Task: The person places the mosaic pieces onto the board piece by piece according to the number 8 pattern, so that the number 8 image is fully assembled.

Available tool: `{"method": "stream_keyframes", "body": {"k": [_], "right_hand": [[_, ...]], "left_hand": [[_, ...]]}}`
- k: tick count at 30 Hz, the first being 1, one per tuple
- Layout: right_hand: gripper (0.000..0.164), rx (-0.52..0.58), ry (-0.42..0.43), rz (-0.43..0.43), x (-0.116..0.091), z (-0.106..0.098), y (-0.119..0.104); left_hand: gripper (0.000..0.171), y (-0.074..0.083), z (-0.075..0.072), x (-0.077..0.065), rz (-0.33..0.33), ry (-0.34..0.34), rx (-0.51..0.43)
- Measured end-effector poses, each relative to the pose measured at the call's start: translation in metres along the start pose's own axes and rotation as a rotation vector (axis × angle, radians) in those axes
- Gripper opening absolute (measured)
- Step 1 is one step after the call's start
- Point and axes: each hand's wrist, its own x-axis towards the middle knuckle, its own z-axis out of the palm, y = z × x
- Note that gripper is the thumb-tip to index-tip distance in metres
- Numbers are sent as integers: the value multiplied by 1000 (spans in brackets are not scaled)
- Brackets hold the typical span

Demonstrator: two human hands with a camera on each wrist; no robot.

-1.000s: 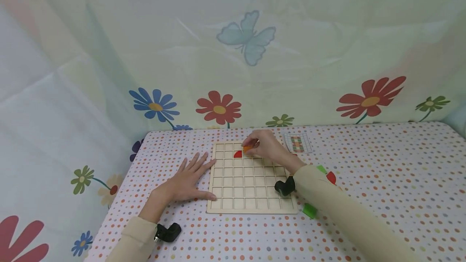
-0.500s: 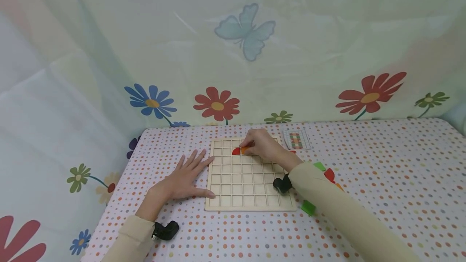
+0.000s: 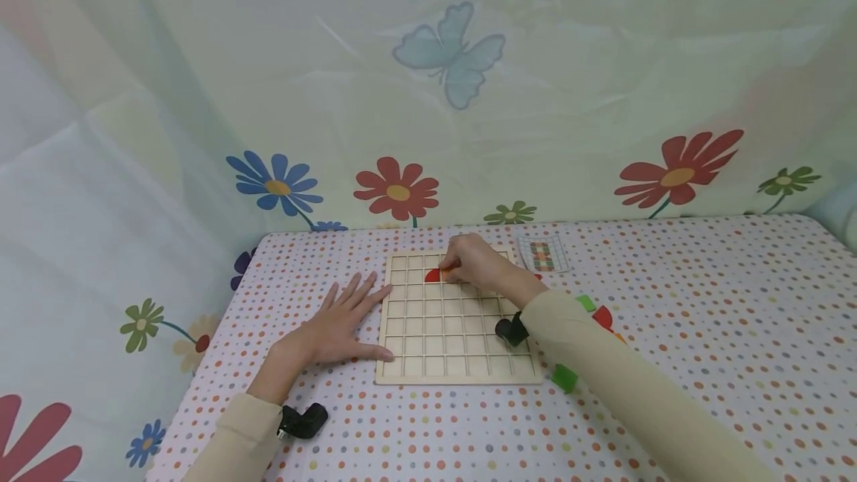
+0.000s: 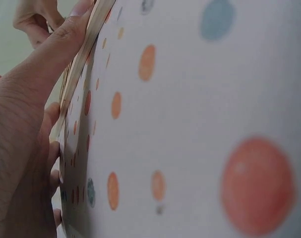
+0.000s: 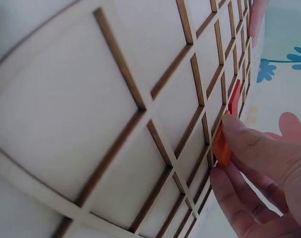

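A wooden grid board (image 3: pixel 435 326) lies flat on the dotted table. Near its far edge a red quarter-round piece (image 3: pixel 433 275) sits in one cell. My right hand (image 3: pixel 478 262) pinches an orange piece (image 5: pixel 221 146) between thumb and fingers, at the cell just right of the red one. The right wrist view shows the orange piece tilted against the grid, close to the red piece (image 5: pixel 234 96). With fingers spread, my left hand (image 3: pixel 338 326) rests at the board's left edge, its thumb (image 4: pixel 61 42) and a fingertip touching the frame.
Right of the board lie green pieces (image 3: pixel 565 378), a red piece (image 3: pixel 602 317) and a bit of orange, partly behind my right sleeve (image 3: pixel 602 352). A printed pattern card (image 3: pixel 543 254) lies beyond the board's far right corner. A flowered curtain (image 3: pixel 569 95) hangs behind the table.
My right hand has brought the orange piece down into the cell beside the red piece, its fingers now covering most of it. My left hand stays at the board's edge. The head view has shifted slightly.
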Motion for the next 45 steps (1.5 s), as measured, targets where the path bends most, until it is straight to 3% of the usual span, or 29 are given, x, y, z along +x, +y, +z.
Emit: {"method": "stream_keyframes", "body": {"k": [12, 19, 22, 24, 28, 31, 37, 41, 45], "right_hand": [[22, -45, 0, 7, -1, -2, -3], [17, -124, 49, -107, -5, 3, -8], [22, -100, 38, -107, -10, 3, -6], [28, -25, 13, -86, -16, 0, -3], [33, 165, -13, -36, -32, -11, 3], [26, 213, 3, -40, -51, -21, 5], [14, 134, 19, -58, -96, -34, 10], [15, 54, -37, -57, -128, -38, 15], [18, 15, -103, -1, -155, -42, 24]], "left_hand": [[111, 1, -2, 2, -3, -3, 11], [113, 1, -1, 2, -24, 1, 20], [113, 1, 1, 1, -20, 12, 13], [112, 2, 2, 1, -15, 16, 12], [111, 2, 2, 0, -16, 14, 16], [111, 2, 3, -1, -19, 12, 18], [112, 1, 3, -2, -22, 17, 27], [111, 0, 3, -1, -19, 17, 30], [111, 0, 4, 0, -20, 7, 28]]}}
